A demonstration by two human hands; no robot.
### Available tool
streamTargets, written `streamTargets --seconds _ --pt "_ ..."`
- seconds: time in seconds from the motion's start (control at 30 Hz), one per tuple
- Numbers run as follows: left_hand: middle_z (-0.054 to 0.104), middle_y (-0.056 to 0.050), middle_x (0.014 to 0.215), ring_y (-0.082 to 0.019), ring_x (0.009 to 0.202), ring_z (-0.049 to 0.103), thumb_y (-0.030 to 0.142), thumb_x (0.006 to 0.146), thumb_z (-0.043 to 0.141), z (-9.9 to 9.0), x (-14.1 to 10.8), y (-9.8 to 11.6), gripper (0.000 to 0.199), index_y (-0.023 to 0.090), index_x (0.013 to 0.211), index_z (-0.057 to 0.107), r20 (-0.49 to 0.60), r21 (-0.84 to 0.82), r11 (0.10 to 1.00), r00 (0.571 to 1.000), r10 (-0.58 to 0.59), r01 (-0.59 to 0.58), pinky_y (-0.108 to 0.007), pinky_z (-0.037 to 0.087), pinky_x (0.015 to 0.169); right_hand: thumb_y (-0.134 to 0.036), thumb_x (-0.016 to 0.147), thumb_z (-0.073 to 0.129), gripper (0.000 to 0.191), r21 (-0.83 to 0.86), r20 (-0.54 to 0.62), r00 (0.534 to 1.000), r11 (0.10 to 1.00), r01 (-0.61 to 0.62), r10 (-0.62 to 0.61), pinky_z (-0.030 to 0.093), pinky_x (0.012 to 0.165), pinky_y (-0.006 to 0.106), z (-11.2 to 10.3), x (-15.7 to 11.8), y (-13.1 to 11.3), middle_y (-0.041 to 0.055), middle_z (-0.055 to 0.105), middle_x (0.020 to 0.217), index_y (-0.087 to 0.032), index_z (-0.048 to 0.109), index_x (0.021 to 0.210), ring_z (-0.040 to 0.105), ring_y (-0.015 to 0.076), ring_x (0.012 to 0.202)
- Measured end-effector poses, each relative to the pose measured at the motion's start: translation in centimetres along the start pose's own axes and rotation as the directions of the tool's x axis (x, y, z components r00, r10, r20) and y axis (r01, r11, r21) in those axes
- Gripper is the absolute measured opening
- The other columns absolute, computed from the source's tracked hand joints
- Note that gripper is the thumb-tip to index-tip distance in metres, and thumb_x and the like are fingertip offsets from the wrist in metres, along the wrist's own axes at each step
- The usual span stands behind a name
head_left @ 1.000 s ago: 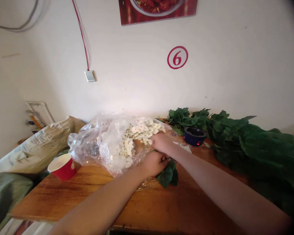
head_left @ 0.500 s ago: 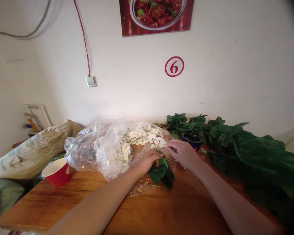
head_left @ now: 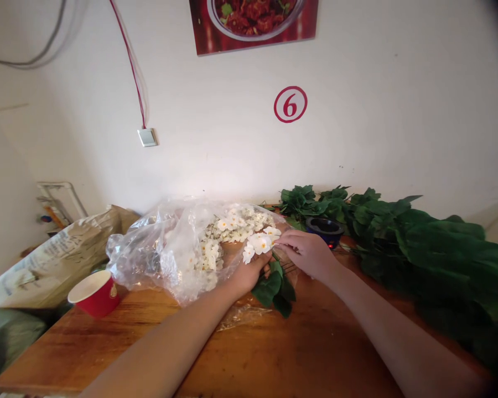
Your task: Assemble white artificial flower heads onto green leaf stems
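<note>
My left hand (head_left: 251, 273) is closed around the stem of a leafy green sprig (head_left: 269, 287), whose leaves hang down over the wooden table. My right hand (head_left: 302, 251) pinches a small cluster of white flowers (head_left: 260, 243) with yellow centres. This cluster lies just above my left fingers, and the two hands are close together. Behind them, a clear plastic bag (head_left: 161, 243) holds many more white flowers (head_left: 211, 251). Thin brown stems lie on the table beneath my right hand.
A red paper cup (head_left: 94, 294) stands on the wooden table (head_left: 108, 348) at the left. A dark round pot (head_left: 324, 229) with a red light sits behind my right hand. Green leaves (head_left: 431, 249) are heaped along the right side. A large sack (head_left: 53, 260) lies at the far left.
The white flower cluster has come forward and left, over my left fingers. My right hand has shifted slightly with it. The view has tilted and moved a little.
</note>
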State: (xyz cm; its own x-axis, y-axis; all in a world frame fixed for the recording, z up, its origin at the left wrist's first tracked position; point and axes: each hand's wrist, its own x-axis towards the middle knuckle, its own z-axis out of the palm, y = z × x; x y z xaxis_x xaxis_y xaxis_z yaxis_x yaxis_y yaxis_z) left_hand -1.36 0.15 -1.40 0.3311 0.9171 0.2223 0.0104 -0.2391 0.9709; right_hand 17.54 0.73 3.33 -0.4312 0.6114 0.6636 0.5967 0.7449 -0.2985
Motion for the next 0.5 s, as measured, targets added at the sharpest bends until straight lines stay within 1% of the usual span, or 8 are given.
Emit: streamTargets --seconds 0.07,0.13,0.2,0.23,0.3,0.37,0.43,0.5 --pt "0.051 0.002 0.058 -0.011 0.054 0.047 0.052 0.088 0.048 0.1 -0.1 -0.1 0.040 0.016 0.073 0.056 -0.005 0.024 0.999 1.000 -0.026 0.026 -0.024 0.040 0.055 -0.033 0.089 0.054 0.023 0.073 -0.025 0.995 0.992 -0.099 0.101 0.048 0.071 0.028 0.0 0.1 -0.2 0.0050 0.071 0.096 -0.022 0.071 0.099 0.063 0.0162 0.078" --pt "0.051 0.002 0.059 -0.012 0.056 0.048 0.052 0.090 0.044 0.1 -0.1 -0.2 0.039 0.017 0.078 0.058 -0.047 0.067 0.996 0.997 -0.061 0.064 -0.025 0.042 0.056 -0.040 0.084 0.060 0.034 0.182 -0.032 0.970 0.956 -0.230 0.239 0.047 0.062 0.026 0.0 0.2 -0.3 0.0049 0.069 0.096 -0.021 0.066 0.111 0.060 0.0141 0.068" --pt "0.055 0.000 0.065 -0.014 0.063 0.053 0.048 0.092 0.039 -0.1 -0.3 -0.3 0.037 0.019 0.082 0.059 -0.128 0.183 0.982 0.992 -0.021 0.044 -0.028 0.047 0.062 -0.047 0.078 0.065 0.050 0.277 0.018 0.933 0.895 -0.349 0.358 0.046 0.056 0.025 0.1 0.3 -0.4 0.0047 0.068 0.093 -0.019 0.061 0.119 0.057 0.0130 0.063" --pt "0.060 -0.002 0.071 -0.016 0.070 0.057 0.045 0.093 0.037 -0.2 -0.3 -0.4 0.035 0.020 0.085 0.060 -0.159 0.276 0.961 0.986 0.039 0.006 -0.030 0.049 0.069 -0.049 0.075 0.067 0.054 0.302 0.069 0.922 0.873 -0.383 0.381 0.046 0.056 0.025 0.2 0.3 -0.5 0.0047 0.067 0.092 -0.018 0.061 0.118 0.057 0.0132 0.063" --pt "0.066 -0.006 0.092 -0.021 0.094 0.059 0.037 0.093 0.037 -0.8 -0.5 -0.9 0.029 0.022 0.094 0.062 -0.169 0.491 0.865 0.963 0.211 -0.103 -0.036 0.048 0.087 -0.050 0.072 0.070 0.053 0.325 0.193 0.919 0.861 -0.390 0.344 0.049 0.060 0.027 0.6 0.2 -0.6 0.0054 0.067 0.091 -0.017 0.063 0.113 0.060 0.0154 0.068" --pt "0.066 -0.010 0.104 -0.026 0.108 0.056 0.031 0.088 0.047 -1.4 -0.7 -1.5 0.020 0.021 0.096 0.063 -0.015 0.667 0.710 0.949 0.315 -0.226 -0.042 0.044 0.098 -0.048 0.071 0.072 0.052 0.375 0.285 0.927 0.861 -0.343 0.245 0.052 0.070 0.031 1.1 0.0 -0.7 0.0066 0.068 0.097 -0.019 0.063 0.114 0.063 0.0191 0.080" --pt "0.065 -0.014 0.109 -0.030 0.114 0.054 0.025 0.084 0.050 -1.8 -0.8 -2.2 0.020 0.019 0.098 0.064 0.116 0.747 0.590 0.933 0.339 -0.307 -0.047 0.041 0.102 -0.044 0.069 0.075 0.058 0.450 0.311 0.938 0.846 -0.285 0.150 0.053 0.081 0.037 1.6 -0.3 -0.6 0.0078 0.067 0.107 -0.022 0.059 0.120 0.064 0.0222 0.093" --pt "0.065 -0.014 0.111 -0.031 0.117 0.052 0.024 0.085 0.048 -1.9 -0.9 -2.5 0.023 0.020 0.100 0.064 0.189 0.760 0.540 0.919 0.347 -0.361 -0.049 0.039 0.104 -0.042 0.065 0.078 0.065 0.484 0.278 0.955 0.843 -0.235 0.106 0.051 0.090 0.042 2.1 -0.6 -0.3 0.0097 0.066 0.113 -0.023 0.056 0.122 0.062 0.0250 0.102"
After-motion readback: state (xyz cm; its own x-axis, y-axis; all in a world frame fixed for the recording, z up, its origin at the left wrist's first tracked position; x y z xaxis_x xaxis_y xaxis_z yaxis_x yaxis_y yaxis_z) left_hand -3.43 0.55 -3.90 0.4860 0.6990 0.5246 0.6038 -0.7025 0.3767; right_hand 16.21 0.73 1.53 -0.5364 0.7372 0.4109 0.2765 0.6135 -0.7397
